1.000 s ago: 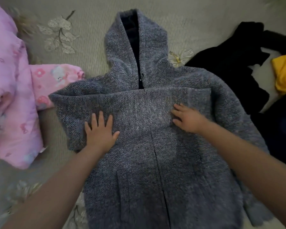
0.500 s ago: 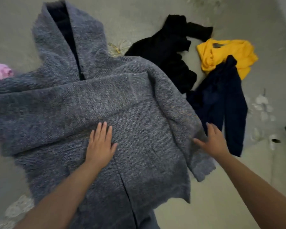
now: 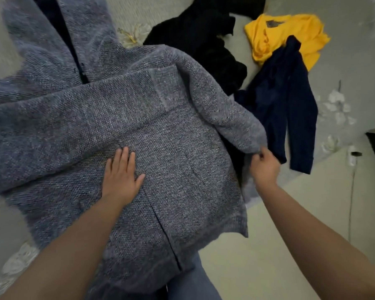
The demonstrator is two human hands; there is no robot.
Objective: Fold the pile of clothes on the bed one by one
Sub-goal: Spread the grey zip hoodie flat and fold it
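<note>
Folding a grey hooded coat (image 3: 121, 118) on the bed (image 3: 344, 68).
Head view: left hand (image 3: 121, 176) presses flat, fingers straight, on the coat's front; right hand (image 3: 264, 167) pinches the right sleeve (image 3: 221, 100), apparently to fold it in. One sleeve already lies across the chest. Black (image 3: 206, 42), yellow (image 3: 286, 37) and navy (image 3: 290, 100) clothes remain unfolded nearby.

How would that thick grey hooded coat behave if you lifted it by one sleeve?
Probably floppy: the sleeve pinched by the right hand already bends and drapes. The grey coat looks thick and coarsely woven, so likely heavy for a garment. Its rough weave suggests it would drag on the bedspread rather than slide.
</note>
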